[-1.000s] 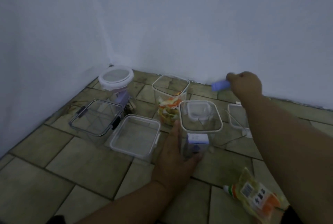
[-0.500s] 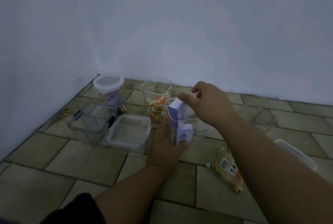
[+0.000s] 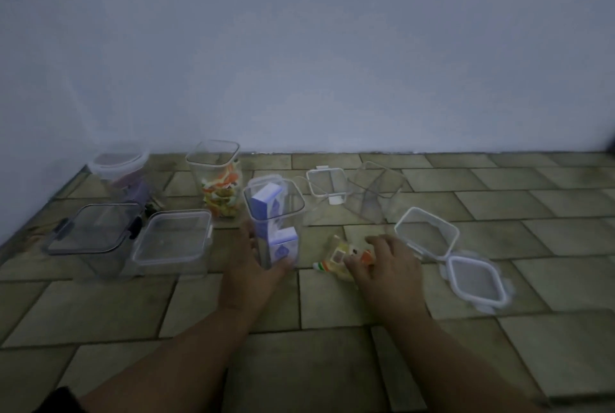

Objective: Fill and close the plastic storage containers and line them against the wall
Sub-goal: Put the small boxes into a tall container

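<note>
A tall clear container (image 3: 293, 204) stands open on the tiled floor with two purple-and-white boxes (image 3: 266, 199) inside it. My left hand (image 3: 248, 266) grips its base. My right hand (image 3: 382, 263) rests on a yellow and orange snack packet (image 3: 336, 254) lying on the floor to the right, fingers closing over it. Behind stands another open tall container (image 3: 214, 159) holding colourful packets. A lidded round tub (image 3: 116, 163) sits in the corner.
Two low clear boxes, one with dark clips (image 3: 93, 233) and one with a white rim (image 3: 173, 239), stand at the left. Loose lids (image 3: 327, 184) (image 3: 426, 233) (image 3: 476, 279) and a tipped empty container (image 3: 376, 193) lie at the right. The white wall (image 3: 332, 63) runs behind.
My right hand dropped a purple box into the tall container, then moved down and right onto the snack packet. The view swung to the right. My left hand stayed on the container.
</note>
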